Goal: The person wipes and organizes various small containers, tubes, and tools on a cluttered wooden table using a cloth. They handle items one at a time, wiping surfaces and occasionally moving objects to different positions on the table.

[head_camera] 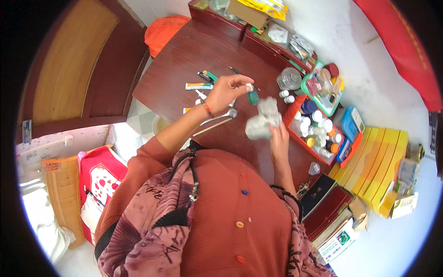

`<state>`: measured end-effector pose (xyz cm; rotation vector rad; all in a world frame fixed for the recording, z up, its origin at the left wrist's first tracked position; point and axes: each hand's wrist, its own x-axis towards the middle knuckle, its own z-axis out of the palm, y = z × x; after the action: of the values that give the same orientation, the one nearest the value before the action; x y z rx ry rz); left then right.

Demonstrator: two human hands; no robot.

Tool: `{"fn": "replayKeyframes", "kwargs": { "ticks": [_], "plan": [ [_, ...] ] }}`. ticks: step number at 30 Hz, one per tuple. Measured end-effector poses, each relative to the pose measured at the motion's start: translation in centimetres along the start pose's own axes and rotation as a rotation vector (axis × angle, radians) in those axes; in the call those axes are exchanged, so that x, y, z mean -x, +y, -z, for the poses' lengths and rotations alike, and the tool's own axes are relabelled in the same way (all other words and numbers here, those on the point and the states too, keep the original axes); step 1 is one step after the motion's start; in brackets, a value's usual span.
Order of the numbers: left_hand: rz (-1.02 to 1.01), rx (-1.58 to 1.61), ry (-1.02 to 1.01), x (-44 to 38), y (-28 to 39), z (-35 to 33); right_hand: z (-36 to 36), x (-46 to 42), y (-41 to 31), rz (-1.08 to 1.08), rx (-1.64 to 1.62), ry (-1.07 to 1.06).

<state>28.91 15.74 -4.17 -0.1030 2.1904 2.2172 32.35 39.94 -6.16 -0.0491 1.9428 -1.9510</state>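
Observation:
My left hand [225, 92] pinches the white cap of a small green bottle [253, 98], which hangs down over the tabletop. Bunched in my right hand [279, 139] is a light grey cloth [260, 125], just below and to the right of the bottle. Cloth and bottle look close together; I cannot tell whether they touch. Under and beside my left forearm lie a spoon-like metal utensil [231, 113], a thin wooden stick [213, 126] and an orange-and-white tube [198, 86]. A dark pencil [234, 70] lies partly behind my left hand.
On the right of the dark red wooden table [173, 62] stands an orange basket [293, 136] full of small bottles. Behind it are a clear jar [289, 79] and a green-rimmed container [306, 89]. Yellow boxes [372, 166] stand farther right. A bowl [160, 124] sits near the left edge.

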Motion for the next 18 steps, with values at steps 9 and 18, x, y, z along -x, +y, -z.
{"fn": "replayKeyframes", "kwargs": {
  "ticks": [9,18],
  "plan": [
    [-0.025,-0.003,0.012,5.8,3.1,-5.4,-4.9,-0.8,-2.3,0.073,-0.299,0.220],
    [-0.104,0.303,-0.084,6.9,6.3,-3.1,-1.2,2.4,-4.1,-0.125,-0.560,-0.047]
  ]
}}
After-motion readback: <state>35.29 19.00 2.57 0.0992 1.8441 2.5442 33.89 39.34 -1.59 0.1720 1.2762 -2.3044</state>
